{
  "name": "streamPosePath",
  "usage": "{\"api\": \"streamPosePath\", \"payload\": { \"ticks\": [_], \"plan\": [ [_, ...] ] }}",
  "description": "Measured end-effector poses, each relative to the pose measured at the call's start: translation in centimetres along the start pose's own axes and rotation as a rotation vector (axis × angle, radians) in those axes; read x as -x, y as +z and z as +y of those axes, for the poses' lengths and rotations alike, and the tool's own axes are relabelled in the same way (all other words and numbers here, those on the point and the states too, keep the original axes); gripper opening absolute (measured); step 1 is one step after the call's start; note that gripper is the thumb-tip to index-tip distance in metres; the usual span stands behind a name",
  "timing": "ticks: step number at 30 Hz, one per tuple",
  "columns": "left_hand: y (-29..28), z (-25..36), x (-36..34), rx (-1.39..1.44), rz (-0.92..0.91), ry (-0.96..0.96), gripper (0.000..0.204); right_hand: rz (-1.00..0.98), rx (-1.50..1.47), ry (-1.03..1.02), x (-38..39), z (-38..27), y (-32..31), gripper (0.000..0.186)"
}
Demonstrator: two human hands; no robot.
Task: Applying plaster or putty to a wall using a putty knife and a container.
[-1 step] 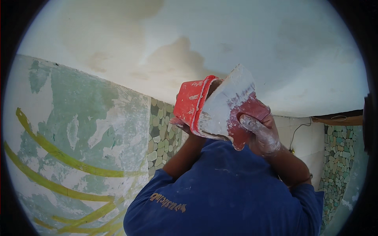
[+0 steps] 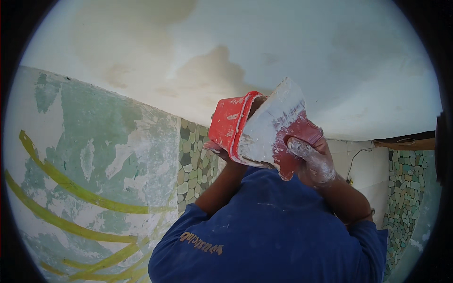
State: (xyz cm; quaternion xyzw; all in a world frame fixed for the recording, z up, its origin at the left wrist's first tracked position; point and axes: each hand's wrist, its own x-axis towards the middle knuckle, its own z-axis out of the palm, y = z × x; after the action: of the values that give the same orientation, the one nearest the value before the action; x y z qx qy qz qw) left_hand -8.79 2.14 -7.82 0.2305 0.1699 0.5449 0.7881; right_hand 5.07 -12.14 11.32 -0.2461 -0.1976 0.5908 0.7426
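In front of my chest, a red plastic tub (image 2: 227,120) with white smears is tipped so that its opening faces right. My left hand (image 2: 216,148) is closed round its underside, mostly hidden by the tub. A wide putty knife (image 2: 266,125), its blade coated in white paste, lies across the tub's opening and meets its lower rim. The knife's red handle end is gripped by my right hand (image 2: 318,162), the thumb whitened with paste and pressed on top. How much paste is inside the tub is hidden behind the blade.
A whitish ceiling (image 2: 330,56) with a brownish patch (image 2: 210,68) spreads above. To the left stands a patchy green-and-white wall (image 2: 99,132) with yellow-green strips (image 2: 80,188). Pebble mosaic (image 2: 191,151) shows at left and right; a dark cable (image 2: 357,158) hangs by pale tiles.
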Motion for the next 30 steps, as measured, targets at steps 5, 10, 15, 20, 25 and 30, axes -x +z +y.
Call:
{"api": "streamPosePath", "payload": {
  "ticks": [5,10,15,20,25,30],
  "plan": [
    [0.5,1.0,-0.4,0.062,-0.049,-0.033,0.093,0.174,-0.076,0.001,0.8,-1.3,-0.4,0.038],
    [3.3,-1.7,-2.9,0.192,-0.181,-0.144,0.091,0.127,-0.133,-0.197,1.9,-2.5,-3.2,0.033],
    [1.8,0.2,-3.3,0.336,-0.351,-0.333,0.09,0.3,-0.092,-0.324,2.4,-4.4,-5.2,0.047],
    [2.5,1.4,-3.5,0.346,-0.398,-0.391,0.088,0.387,-0.034,-0.518,3.5,-5.5,-8.0,0.042],
    [3.3,0.9,-3.4,0.303,-0.371,-0.388,0.086,0.478,0.0,-0.854,5.6,-11.9,-10.5,0.032],
    [2.9,1.6,-2.7,0.247,-0.329,-0.372,0.085,0.544,-0.112,-1.012,7.2,-17.3,-13.7,0.032]
  ]
}}
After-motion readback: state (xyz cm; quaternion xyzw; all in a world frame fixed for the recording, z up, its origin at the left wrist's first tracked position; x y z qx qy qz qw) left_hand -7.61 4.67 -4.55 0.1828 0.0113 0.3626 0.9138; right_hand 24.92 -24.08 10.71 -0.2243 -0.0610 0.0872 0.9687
